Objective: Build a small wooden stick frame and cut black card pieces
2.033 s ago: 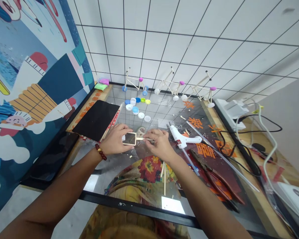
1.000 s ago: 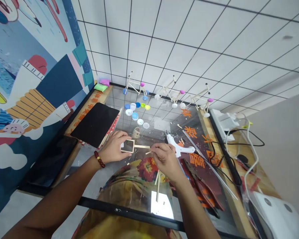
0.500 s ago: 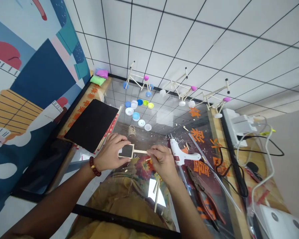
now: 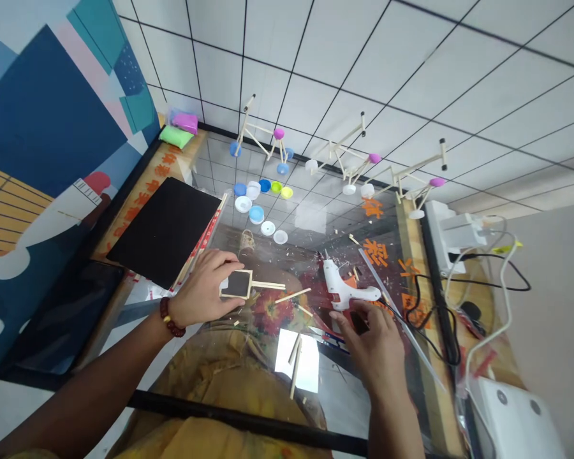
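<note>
Left hand (image 4: 201, 287) pinching frame (image 4: 238, 285), right hand (image 4: 377, 344) half-curled

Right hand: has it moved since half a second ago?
Yes: the right hand has gone rightward, from left of the white glue gun to its near side.

Gloss underneath, matt on top

Table (image 4: 310, 220): glass-like, mirror-glossy. Small frame (image 4: 250, 284), loose sticks (image 4: 293, 296): pale bare wood, matt. Glue gun (image 4: 339, 288): smooth white plastic. Bottle caps (image 4: 256, 214): smooth plastic. Black sheet (image 4: 166, 233): matt, card-like. Bracelet beads (image 4: 165, 312): dark, polished.
</note>
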Demonstrator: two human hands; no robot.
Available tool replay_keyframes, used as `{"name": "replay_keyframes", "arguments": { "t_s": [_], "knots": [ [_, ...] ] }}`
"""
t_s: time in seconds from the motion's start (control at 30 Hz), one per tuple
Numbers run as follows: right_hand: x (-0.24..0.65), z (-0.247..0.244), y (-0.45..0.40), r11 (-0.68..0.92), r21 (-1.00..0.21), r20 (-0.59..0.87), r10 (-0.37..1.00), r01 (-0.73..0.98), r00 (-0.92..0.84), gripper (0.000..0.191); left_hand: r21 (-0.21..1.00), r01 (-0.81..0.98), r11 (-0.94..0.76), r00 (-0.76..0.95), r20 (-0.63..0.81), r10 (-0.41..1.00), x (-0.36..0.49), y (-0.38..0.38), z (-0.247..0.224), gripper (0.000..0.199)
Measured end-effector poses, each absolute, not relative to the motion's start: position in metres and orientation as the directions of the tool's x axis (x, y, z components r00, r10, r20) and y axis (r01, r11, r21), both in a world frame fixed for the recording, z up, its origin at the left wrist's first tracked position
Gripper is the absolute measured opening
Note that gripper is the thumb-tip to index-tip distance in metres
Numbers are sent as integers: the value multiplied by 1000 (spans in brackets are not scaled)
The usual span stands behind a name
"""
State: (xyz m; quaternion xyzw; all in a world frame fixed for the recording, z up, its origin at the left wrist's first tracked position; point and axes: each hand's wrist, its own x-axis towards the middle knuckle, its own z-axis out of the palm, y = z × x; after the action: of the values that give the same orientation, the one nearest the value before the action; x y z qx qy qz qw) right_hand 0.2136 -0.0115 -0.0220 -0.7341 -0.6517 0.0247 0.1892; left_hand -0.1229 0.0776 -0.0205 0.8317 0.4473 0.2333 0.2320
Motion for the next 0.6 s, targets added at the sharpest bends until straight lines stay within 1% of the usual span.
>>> {"name": "replay_keyframes", "arguments": {
  "t_s": [0.13,0.23,0.3,0.4,0.5,0.6],
  "knots": [
    [219,-27,0,-63,-258,122,988,964,97,42,599,629,-495,487,192,852,-123,77,-21,44],
    [222,-25,3,-47,-309,70,995,950,72,43,602,624,-499,483,205,851,-123,77,-22,45],
    [224,-21,1,-90,-347,46,993,933,112,46,608,618,-498,478,213,852,-124,76,-22,47],
    [228,-12,-5,-186,-360,46,975,914,217,50,609,617,-498,478,212,852,-124,76,-23,51],
    [229,-2,-8,-250,-368,61,955,895,292,48,601,624,-500,483,206,851,-124,76,-22,54],
    [227,3,-7,-275,-405,-2,954,872,300,44,594,628,-503,488,203,849,-125,76,-23,53]
  ]
}}
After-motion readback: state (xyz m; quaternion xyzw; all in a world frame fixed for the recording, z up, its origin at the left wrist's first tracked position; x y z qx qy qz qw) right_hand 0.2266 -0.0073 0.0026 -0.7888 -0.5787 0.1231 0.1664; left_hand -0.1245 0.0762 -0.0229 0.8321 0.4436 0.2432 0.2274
